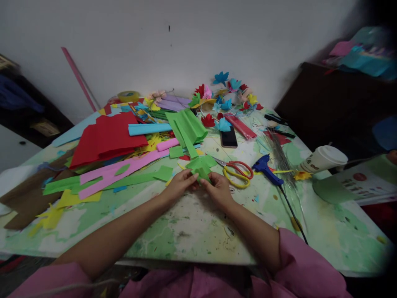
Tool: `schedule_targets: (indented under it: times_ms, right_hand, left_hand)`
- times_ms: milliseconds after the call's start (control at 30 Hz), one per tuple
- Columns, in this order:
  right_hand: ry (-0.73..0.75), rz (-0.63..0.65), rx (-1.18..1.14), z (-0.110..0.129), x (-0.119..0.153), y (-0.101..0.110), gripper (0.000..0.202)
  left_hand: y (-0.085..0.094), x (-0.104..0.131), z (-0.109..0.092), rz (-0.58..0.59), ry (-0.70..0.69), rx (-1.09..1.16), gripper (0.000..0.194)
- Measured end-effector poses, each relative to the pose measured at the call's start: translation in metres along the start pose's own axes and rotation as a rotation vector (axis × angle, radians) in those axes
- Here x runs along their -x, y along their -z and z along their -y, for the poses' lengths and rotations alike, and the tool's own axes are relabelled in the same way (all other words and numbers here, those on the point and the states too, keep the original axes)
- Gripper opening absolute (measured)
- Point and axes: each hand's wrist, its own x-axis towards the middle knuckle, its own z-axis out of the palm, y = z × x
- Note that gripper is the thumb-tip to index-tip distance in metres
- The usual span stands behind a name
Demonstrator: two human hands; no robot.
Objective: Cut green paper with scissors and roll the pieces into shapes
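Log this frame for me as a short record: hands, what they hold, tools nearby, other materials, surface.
Left hand: the left hand pinches green paper with its fingers
Right hand: the right hand grips the same paper, close beside the left
Tools: scissors with red and yellow handles, right of the paper; blue glue gun farther right
Materials: red paper on the left; paper flowers toward the wall
Other: black phone; lidded cup at right
Surface: stained, green-and-white patterned table

Both hands (182, 182) (218, 190) have hidden fingers; the cup (322, 160) bears illegibly small print; left edge crops the shelf (56, 111).
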Motion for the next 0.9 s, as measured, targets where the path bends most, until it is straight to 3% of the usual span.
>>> schedule_targets:
  times_ms: [167,400,667,800,900]
  right_hand:
    - [0.041,0.076,0.007,0.0082,0.0014,0.0027,0.036]
    - [0.046,0.047,0.079,0.0044,-0.0004,-0.0009,0.034]
    - [0.021,0.063,0.090,0.0065,0.0012,-0.0014,0.034]
    - [0.036,0.052,-0.060,0.0036,-0.0004,0.0019,0.015]
    - [0.179,0.061,-0.024,0.0032,-0.0019,0.0062,0.052]
  left_hand:
    - [0.0016,-0.0027,0.0018,0.014,0.028,0.044,0.030]
    - [-0.0006,-0.0015,-0.0046,-0.012,0.061,0.127,0.036]
    - [-0.0017,-0.0025,-0.0021,-0.093,-0.031,0.013,0.042]
    - [0.0020,-0.0056,-0.0024,-0.071,-0.026,0.089,0.040]
    - [0.0054,-0.0066,-0.0035,-0.063,0.000,0.063,0.036]
